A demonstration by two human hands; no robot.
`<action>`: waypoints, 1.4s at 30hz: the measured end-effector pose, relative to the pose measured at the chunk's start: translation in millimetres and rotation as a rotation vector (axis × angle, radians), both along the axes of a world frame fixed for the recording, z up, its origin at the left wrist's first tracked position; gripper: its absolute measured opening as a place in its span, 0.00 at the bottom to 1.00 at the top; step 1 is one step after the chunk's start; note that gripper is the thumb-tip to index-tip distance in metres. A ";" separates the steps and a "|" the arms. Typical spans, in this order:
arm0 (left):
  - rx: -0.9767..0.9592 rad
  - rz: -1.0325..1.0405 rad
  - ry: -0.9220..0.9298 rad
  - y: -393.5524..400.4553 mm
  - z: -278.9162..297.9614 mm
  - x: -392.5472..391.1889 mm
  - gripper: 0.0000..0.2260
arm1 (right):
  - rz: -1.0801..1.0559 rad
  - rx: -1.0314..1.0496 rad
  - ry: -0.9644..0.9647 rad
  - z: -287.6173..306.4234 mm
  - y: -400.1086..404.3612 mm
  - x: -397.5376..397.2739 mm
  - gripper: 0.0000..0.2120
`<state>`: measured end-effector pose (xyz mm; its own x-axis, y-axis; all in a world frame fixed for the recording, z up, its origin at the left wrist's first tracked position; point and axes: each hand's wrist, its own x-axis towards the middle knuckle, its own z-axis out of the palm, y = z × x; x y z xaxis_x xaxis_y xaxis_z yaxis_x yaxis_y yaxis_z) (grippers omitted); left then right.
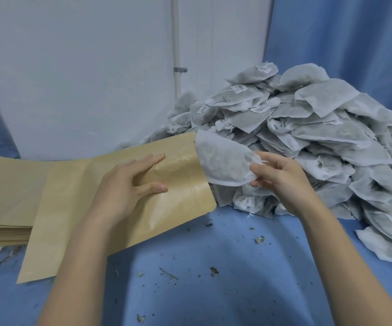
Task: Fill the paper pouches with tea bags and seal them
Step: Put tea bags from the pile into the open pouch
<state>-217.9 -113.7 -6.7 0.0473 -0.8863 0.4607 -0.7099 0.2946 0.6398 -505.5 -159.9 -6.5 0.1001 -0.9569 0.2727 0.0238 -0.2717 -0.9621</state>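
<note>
Head view: your two bare hands work over a blue cloth (214, 255), with a white wall (84, 67) behind.
Left hand (129, 184): your fingers lie straight and flat across the upper face of the paper pouch (110, 208), thumb spread on the same face; nothing is pinched, the hand presses the pouch.
Paper pouch: brown and flat, under your left palm, its mouth just past your left fingertips and turned toward your right hand; its far corner overlaps the pouch stack (6, 191).
Right hand (282, 180): your thumb and fingertips pinch the near edge of one tea bag (223, 161); the other fingers are loosely curled.
Tea bag: white, soft, held between your two hands, its far end at the pouch mouth; whether that end is already inside, you cannot tell.
Tea bag pile (308, 142): a large heap just beyond and beside your right hand, some bags bearing small white labels.
Pouch stack: flat brown pouches well outside your left wrist.
Loose tea crumbs (259, 239): scattered on the cloth beneath your forearms.
</note>
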 end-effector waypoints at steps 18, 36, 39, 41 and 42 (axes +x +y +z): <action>0.028 -0.163 -0.074 -3.2 -1.1 -33.1 0.26 | 0.129 -0.124 0.557 -9.7 11.6 35.0 0.22; 0.060 -0.012 -0.109 -5.2 -5.8 -25.3 0.28 | -0.469 -0.012 0.089 -3.9 -5.0 -26.7 0.25; 0.026 -0.033 -0.083 -4.0 -3.4 -27.6 0.28 | -0.340 -0.068 0.114 2.6 1.2 -8.2 0.24; 0.000 -0.073 -0.052 -3.5 -0.8 -30.0 0.27 | -0.280 -0.080 0.109 1.7 3.2 9.4 0.23; -0.008 -0.094 -0.036 -3.0 0.4 -31.8 0.27 | -0.243 -0.075 0.140 0.3 4.0 18.0 0.21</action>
<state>-249.8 -116.7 -6.3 -0.0526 -0.8825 0.4674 -0.7013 0.3658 0.6118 -487.5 -155.9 -6.2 -0.0879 -0.9352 0.3429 -0.1819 -0.3234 -0.9286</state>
